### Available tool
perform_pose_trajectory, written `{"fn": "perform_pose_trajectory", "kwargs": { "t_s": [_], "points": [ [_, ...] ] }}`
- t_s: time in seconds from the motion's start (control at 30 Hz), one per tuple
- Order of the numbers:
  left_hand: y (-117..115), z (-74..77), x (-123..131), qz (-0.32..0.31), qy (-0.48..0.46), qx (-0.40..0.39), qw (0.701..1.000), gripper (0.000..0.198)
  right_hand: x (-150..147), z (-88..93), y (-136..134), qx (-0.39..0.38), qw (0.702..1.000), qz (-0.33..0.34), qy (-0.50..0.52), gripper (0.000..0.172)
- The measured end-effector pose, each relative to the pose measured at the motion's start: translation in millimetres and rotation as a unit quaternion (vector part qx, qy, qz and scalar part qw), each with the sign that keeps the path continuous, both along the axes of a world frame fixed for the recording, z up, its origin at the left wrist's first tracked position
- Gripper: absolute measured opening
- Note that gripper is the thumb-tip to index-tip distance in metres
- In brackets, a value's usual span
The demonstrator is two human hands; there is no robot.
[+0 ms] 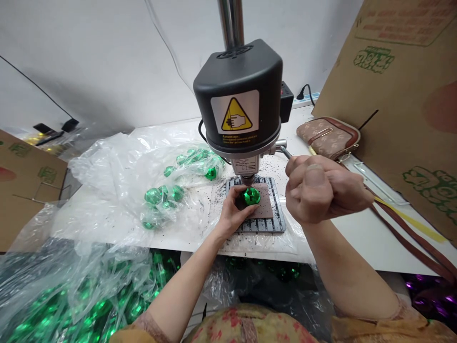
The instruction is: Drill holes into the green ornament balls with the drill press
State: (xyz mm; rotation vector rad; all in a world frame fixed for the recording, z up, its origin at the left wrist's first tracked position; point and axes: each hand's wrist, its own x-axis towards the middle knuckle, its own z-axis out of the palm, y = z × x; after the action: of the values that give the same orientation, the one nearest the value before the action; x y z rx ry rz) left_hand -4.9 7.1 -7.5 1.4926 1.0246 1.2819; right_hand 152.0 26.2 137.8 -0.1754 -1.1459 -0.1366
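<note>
A shiny green ball (252, 196) sits on a brownish pad (266, 208) over the slotted metal base (279, 219) of a black drill press (239, 71). My left hand (236, 209) grips the ball from its left side, thumb and fingers curved around it. Directly above, the chuck (247, 180) is down at the ball's top; whether the bit enters it is too small to tell. My right hand (317, 189) is closed around the end of the press's metal lever (284, 151), to the right of the drill head.
Green balls (162, 195) lie under clear plastic (107, 166) left of the press, with more bagged below the table edge. A brown patterned purse (326, 137) with a strap lies at the right, beside a large cardboard box (403, 95). Dark shavings surround the base.
</note>
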Motion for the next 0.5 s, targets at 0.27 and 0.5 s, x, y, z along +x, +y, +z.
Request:
{"fn": "perform_pose_trajectory", "kwargs": {
  "t_s": [0.27, 0.5],
  "points": [
    [0, 1.0, 1, 0.007, -0.008, -0.004, 1.0, 0.054, 0, -6.9, 2, 0.004, 1.0, -0.013, -0.003, 0.047],
    [-1, 1.6, 1, 0.008, 0.0, 0.004, 1.0, 0.053, 2, -14.3, -2, 0.012, 0.999, 0.009, -0.033, 0.047]
  ]
}}
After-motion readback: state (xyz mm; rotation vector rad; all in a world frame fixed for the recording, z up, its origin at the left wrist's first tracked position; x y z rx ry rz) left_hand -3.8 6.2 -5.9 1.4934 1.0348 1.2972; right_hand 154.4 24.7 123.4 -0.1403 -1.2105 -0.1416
